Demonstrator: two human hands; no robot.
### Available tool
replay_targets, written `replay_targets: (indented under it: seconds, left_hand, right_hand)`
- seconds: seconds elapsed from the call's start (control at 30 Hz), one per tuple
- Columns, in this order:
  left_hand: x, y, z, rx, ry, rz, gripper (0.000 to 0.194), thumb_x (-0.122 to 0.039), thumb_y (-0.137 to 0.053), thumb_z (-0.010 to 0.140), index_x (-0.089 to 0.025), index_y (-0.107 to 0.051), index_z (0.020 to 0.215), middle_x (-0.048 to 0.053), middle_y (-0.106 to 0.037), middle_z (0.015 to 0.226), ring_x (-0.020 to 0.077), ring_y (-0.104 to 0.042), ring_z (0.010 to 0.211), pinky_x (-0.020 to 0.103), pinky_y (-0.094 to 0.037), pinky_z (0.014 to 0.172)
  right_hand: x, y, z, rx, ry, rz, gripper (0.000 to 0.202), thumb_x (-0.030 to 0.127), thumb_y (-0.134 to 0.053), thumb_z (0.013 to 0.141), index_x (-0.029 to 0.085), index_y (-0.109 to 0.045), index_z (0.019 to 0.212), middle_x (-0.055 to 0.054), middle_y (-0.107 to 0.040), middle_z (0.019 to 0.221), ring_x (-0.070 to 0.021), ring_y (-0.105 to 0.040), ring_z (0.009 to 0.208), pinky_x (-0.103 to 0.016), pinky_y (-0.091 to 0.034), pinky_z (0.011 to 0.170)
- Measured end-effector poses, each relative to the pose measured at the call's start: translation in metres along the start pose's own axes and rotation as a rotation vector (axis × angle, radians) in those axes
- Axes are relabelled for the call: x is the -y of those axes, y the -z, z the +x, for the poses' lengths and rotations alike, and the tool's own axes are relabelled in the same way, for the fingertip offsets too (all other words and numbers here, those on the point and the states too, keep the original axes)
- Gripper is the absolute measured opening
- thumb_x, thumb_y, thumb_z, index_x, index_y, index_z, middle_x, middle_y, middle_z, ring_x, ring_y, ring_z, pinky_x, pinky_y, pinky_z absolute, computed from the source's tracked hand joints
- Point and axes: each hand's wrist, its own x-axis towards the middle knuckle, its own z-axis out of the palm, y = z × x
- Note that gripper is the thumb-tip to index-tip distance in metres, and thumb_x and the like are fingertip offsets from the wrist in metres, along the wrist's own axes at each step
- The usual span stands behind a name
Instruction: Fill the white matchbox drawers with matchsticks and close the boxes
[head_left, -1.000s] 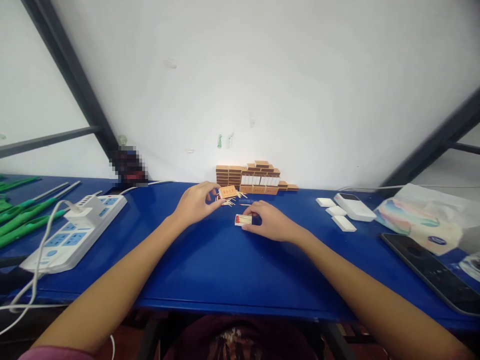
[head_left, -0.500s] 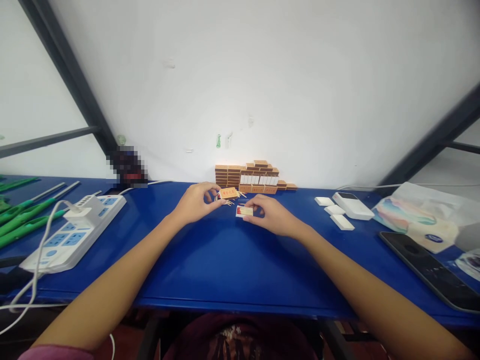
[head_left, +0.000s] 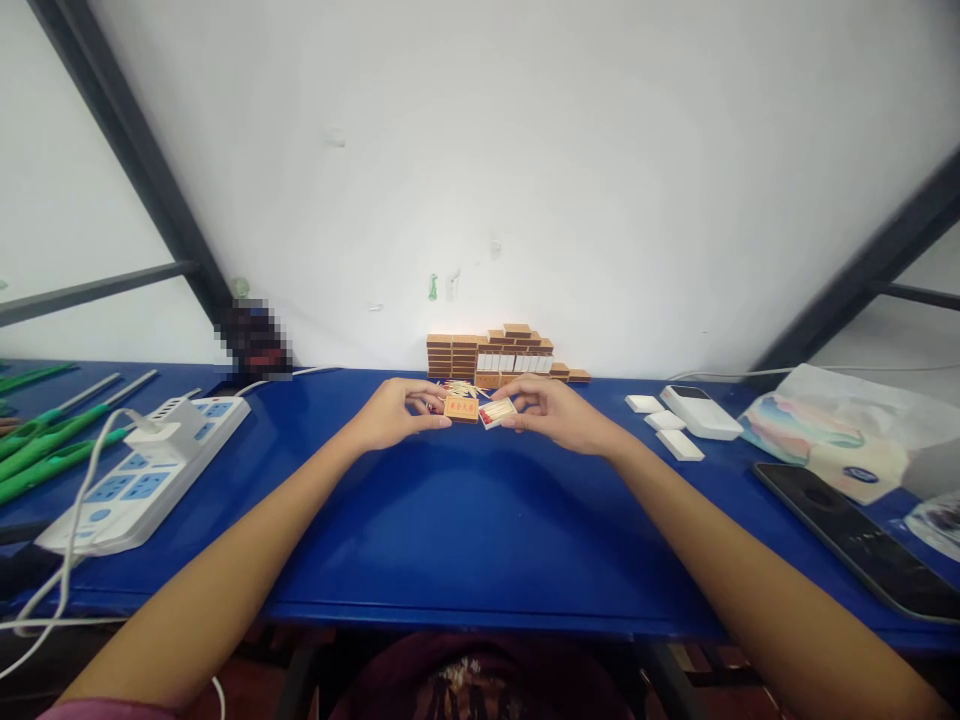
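Note:
My left hand [head_left: 394, 413] pinches an orange matchbox sleeve [head_left: 461, 408] by its left end. Between the fingers of my right hand [head_left: 553, 415] is a white inner tray [head_left: 497, 412] filled with red-tipped matches, tilted slightly. The tray's left end is right beside the sleeve's right end. Loose matches [head_left: 459, 388] lie in a small pile just behind the sleeve. At the wall stand stacked matchboxes [head_left: 452, 354], with a row of white upright pieces [head_left: 516, 362] among them, partly hidden at the bottom by my right hand.
On the left lie a white power strip [head_left: 142, 485] with cables and green tools [head_left: 64, 448]. To the right are small white trays [head_left: 679, 445], a white device [head_left: 703, 412], a tissue pack [head_left: 840, 440] and a black phone [head_left: 855, 535] on the blue table [head_left: 480, 530].
The sleeve in my left hand has moved toward me, away from the loose matches. My right hand has turned the match tray and lifted it beside the sleeve.

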Motion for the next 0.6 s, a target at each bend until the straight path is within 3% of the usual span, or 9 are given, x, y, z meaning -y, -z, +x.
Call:
replay_targets:
  seconds: [0.17, 0.4, 0.6]
  left_hand:
    - [-0.003, 0.000, 0.001, 0.004, 0.058, -0.109, 0.055, -0.040, -0.088, 0.072, -0.017, -0.074, 0.120, 0.009, -0.077, 0.098, 0.0161, -0.068, 0.073, 0.026, -0.057, 0.057]
    - [-0.009, 0.000, -0.001, 0.073, 0.061, -0.152, 0.054, -0.041, -0.090, 0.069, -0.017, -0.076, 0.115, 0.007, -0.077, 0.090, 0.0152, -0.068, 0.069, 0.026, -0.057, 0.056]
    - [-0.007, -0.003, -0.002, 0.039, 0.105, -0.255, 0.056, -0.047, -0.085, 0.076, -0.016, -0.071, 0.120, 0.009, -0.078, 0.089, 0.0179, -0.071, 0.071, 0.027, -0.058, 0.056]
  right_hand:
    - [0.003, 0.000, 0.001, -0.013, 0.004, 0.097, 0.039, 0.035, -0.081, 0.080, 0.019, -0.072, 0.114, -0.011, -0.068, 0.124, -0.0208, -0.070, 0.094, -0.039, -0.062, 0.082]
    - [-0.001, -0.008, 0.003, -0.046, 0.003, 0.136, 0.041, 0.038, -0.082, 0.079, 0.018, -0.073, 0.113, -0.009, -0.071, 0.113, -0.0188, -0.070, 0.087, -0.037, -0.063, 0.078]
    - [-0.001, -0.020, 0.003, -0.175, -0.004, 0.182, 0.042, 0.039, -0.083, 0.078, 0.019, -0.071, 0.113, -0.012, -0.065, 0.131, -0.0194, -0.072, 0.087, -0.035, -0.065, 0.067]
